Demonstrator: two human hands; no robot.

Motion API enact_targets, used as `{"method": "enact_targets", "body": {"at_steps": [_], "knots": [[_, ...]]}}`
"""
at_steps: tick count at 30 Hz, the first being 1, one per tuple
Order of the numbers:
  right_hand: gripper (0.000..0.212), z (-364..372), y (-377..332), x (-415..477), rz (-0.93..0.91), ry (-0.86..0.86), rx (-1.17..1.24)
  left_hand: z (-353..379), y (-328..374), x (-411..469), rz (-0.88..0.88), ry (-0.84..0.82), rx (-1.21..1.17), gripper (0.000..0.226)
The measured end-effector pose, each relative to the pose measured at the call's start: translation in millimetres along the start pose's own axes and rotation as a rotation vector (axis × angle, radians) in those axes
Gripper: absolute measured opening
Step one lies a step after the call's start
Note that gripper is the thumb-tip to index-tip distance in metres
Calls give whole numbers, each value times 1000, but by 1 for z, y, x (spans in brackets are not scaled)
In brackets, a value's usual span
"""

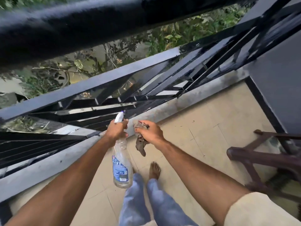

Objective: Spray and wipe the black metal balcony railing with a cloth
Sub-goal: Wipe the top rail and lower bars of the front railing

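The railing (97, 84) is seen slanting ahead of both outstretched arms. Near its lower bars, the spray bottle (121, 162) is gripped by the left hand (116, 130), and the cloth (141, 145) is clutched by the right hand (152, 132).

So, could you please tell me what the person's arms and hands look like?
The left hand and right hand are bare: no gloves, rings or watch show. Both forearms are uncovered. The right arm emerges from a loose cream short sleeve; no sleeve shows on the left arm.
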State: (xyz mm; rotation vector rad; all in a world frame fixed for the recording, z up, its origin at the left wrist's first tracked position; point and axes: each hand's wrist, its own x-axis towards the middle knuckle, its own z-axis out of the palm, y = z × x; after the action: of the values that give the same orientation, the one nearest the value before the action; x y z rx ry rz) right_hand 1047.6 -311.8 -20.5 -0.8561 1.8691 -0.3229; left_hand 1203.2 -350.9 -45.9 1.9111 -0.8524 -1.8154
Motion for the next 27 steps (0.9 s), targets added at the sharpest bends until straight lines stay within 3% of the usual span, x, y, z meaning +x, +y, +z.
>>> {"method": "enact_targets", "body": {"at_steps": [5, 9, 15, 20, 24, 27], "knots": [[29, -9, 4, 21, -12, -14, -23, 19, 4, 19, 1, -59, 31, 8], [25, -19, 10, 31, -5, 3, 6, 28, 10, 44, -1, -54, 118, 16], [13, -34, 24, 43, 19, 15, 16, 53, 12, 53, 52, -178, 175, 14], [24, -37, 27, 47, 28, 53, 24, 56, 14, 53, 52, -113, 111, 18], [16, -36, 23, 44, 26, 56, 19, 45, 13, 33, 76, -155, 99, 18], [10, -30, 14, 37, 0, 35, 7, 23, 7, 8, 179, -54, 187, 19]]}}
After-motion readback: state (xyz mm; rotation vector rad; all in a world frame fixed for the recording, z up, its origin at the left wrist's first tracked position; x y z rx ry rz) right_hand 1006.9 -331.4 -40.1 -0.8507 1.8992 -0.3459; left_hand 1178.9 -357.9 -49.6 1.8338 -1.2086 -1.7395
